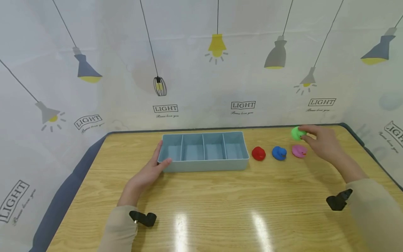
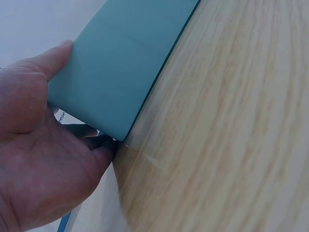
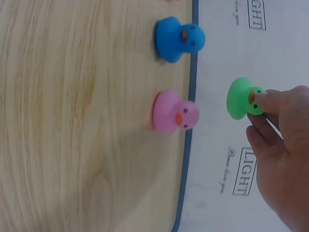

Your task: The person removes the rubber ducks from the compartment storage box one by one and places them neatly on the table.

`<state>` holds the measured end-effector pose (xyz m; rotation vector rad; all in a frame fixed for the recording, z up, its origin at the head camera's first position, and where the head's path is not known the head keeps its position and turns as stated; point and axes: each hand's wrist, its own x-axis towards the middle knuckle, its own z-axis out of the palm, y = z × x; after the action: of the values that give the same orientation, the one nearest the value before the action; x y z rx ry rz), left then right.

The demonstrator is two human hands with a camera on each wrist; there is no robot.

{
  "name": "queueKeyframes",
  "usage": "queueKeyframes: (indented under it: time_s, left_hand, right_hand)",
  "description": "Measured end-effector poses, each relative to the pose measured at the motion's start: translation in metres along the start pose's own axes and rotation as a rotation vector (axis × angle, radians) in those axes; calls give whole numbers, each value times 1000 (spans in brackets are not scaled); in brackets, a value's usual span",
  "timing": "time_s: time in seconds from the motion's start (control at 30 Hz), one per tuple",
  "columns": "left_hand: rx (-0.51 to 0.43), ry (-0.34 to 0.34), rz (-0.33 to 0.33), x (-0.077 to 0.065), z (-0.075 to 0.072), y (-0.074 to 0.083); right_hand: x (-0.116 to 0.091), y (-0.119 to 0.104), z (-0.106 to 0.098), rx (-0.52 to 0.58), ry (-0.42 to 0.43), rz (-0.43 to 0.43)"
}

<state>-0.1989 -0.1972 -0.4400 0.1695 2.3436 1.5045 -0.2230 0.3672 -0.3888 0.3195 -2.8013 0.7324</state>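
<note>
A green rubber duck (image 3: 237,99) is pinched by its head between the thumb and fingers of my right hand (image 1: 324,141), raised above the table behind the pink duck. My left hand (image 1: 153,170) grips the left end of a blue-grey box (image 1: 204,165) with several compartments, its thumb on the front edge. In the left wrist view the thumb lies against the box's side and the other fingers are partly hidden behind its end. A red duck (image 1: 259,154), a blue duck (image 1: 279,153) and a pink duck (image 1: 299,151) stand in a row right of the box.
The wooden table (image 1: 201,203) carries everything. A white backdrop (image 1: 195,87) printed with lamps rises along its back and sides, with a dark blue border at the table's edge.
</note>
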Motion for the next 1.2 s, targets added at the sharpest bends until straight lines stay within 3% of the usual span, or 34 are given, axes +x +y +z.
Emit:
queueKeyframes:
  time_s: [0.3,0.63,0.8,1.2]
  left_hand:
    - [-5,-1,-6,1,0,-1]
    - [-4,-2,6,-1,-1,-1]
    - [1,-6,13,0,0,-1]
    - [-17,-11,3,2,0,-1]
  right_hand:
    - [-10,26,-9,-33,-34,132]
    - [-22,53,-6,-39,-46,145]
    - [-26,67,-5,-62,-91,159]
    - [-29,74,2,-107,-155,146]
